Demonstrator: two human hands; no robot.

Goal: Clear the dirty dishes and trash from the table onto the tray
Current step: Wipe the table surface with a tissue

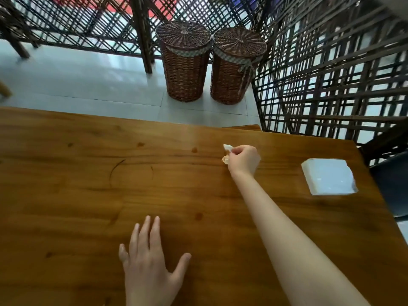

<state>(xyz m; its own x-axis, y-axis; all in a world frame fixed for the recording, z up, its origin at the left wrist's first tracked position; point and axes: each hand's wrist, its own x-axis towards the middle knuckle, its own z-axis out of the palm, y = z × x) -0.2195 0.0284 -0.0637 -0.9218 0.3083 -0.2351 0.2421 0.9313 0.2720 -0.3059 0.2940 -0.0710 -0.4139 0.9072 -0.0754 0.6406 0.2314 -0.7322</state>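
Trash: a small crumpled scrap of tissue [227, 153], white with a tan stain, right of centre in the head view, pinched between thumb and curled fingers of the right hand [244, 159]. Lifted or still touching the wood, hard to tell through the motion blur. Right forearm stretched diagonally up from the lower right corner.

Left hand [148, 261] at lower centre, fingers straight and spread, palm down on or just over the table [66, 195], holding nothing.

White block of napkins [329, 179] at the right of the frame, close to the table's right edge and well apart from the pinched scrap; loose wrapping around it, one corner torn or crumpled at the lower right.

Two lidded wicker baskets [184, 62] [236, 67] at upper centre, standing on the pale tiled floor [77, 80] beyond the table's far edge, touching or nearly so at their rims. Lids on, contents hidden.

Far table edge running across the middle of the frame, stepping down slightly toward the right; right edge slanting down past the napkins. Broad bare wood between the two hands and across the whole left half, marked only by knots and a faint dark ring. Dark lattice screens [331, 74] along the top and right, close behind the table's far right corner.
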